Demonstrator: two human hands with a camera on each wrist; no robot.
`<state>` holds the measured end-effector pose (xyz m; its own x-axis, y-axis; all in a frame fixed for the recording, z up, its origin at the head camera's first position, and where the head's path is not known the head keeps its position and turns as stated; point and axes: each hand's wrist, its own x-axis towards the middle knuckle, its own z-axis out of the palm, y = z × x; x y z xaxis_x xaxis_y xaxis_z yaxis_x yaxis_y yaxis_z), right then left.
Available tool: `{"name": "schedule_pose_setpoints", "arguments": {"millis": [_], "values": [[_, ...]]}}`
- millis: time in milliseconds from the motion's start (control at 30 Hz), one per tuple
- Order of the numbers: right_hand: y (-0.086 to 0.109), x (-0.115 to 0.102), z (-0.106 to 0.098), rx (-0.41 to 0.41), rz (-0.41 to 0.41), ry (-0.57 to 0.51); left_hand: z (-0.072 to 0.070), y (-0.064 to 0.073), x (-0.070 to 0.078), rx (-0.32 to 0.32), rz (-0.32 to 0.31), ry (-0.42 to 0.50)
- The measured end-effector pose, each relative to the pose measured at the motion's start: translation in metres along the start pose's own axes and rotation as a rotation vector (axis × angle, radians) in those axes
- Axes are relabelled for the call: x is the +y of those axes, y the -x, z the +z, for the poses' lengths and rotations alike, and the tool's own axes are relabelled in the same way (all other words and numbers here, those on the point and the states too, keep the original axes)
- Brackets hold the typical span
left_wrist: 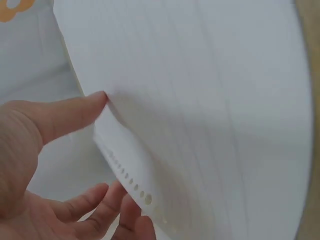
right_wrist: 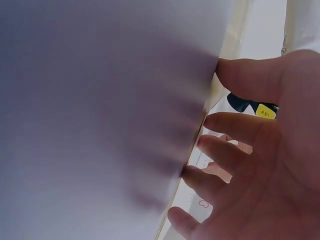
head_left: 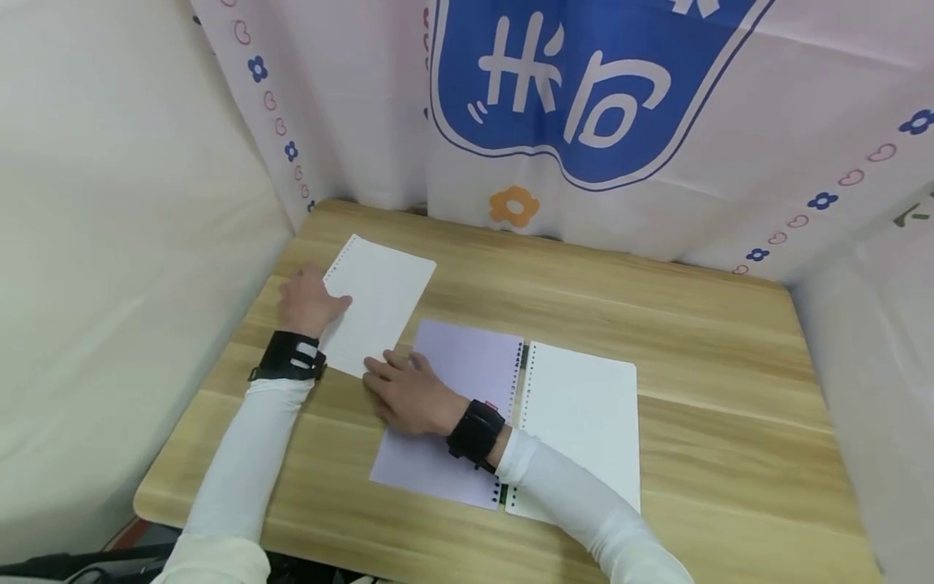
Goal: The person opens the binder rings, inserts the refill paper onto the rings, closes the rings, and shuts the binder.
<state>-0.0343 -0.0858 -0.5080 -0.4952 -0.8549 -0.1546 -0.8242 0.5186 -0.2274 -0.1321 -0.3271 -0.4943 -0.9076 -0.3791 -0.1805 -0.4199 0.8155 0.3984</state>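
Observation:
A loose white sheet of paper (head_left: 383,292) lies at the left of the table, a row of punched holes along its left edge. My left hand (head_left: 306,300) holds that edge: in the left wrist view the thumb (left_wrist: 75,111) is on top, the fingers lie by the holes, and the paper bends up between them. My right hand (head_left: 416,393) rests over the purple page (head_left: 467,357) of an open loose-leaf notebook, fingers spread toward the sheet's lower corner. In the right wrist view its fingertips (right_wrist: 215,121) touch the purple page's edge. The notebook's white page (head_left: 584,405) lies to the right.
The wooden table (head_left: 730,389) extends right of the notebook. A printed cloth (head_left: 365,122) hangs behind it, and a pale curtain (head_left: 131,243) stands on the left. Dark binding strips (head_left: 524,357) join the notebook pages.

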Motion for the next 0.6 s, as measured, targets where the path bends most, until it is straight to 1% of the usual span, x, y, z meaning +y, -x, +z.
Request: {"name": "schedule_pose_setpoints", "arguments": {"millis": [100, 200, 300, 333, 400, 533, 600], "values": [[-0.001, -0.003, 0.001, -0.017, 0.001, -0.022, -0.007, -0.006, -0.013, -0.008, -0.007, 0.064], [0.001, -0.002, -0.001, -0.025, 0.013, -0.055, -0.013, -0.020, -0.029, -0.049, 0.014, 0.171], [0.001, -0.004, -0.002, -0.028, 0.011, -0.082, -0.020, -0.029, -0.046, -0.080, 0.044, 0.232], [0.001, -0.004, -0.002, -0.028, 0.011, -0.088, -0.023, -0.031, -0.050, -0.090, 0.045, 0.241], [0.000, -0.005, -0.002, -0.030, 0.011, -0.108, -0.027, -0.031, -0.053, -0.094, 0.054, 0.242], [0.000, -0.006, -0.003, -0.043, 0.014, -0.129, -0.033, -0.030, -0.052, -0.117, 0.047, 0.208], [0.000, -0.006, -0.004, -0.047, 0.015, -0.132, -0.035, -0.029, -0.050, -0.112, 0.051, 0.183]]}}
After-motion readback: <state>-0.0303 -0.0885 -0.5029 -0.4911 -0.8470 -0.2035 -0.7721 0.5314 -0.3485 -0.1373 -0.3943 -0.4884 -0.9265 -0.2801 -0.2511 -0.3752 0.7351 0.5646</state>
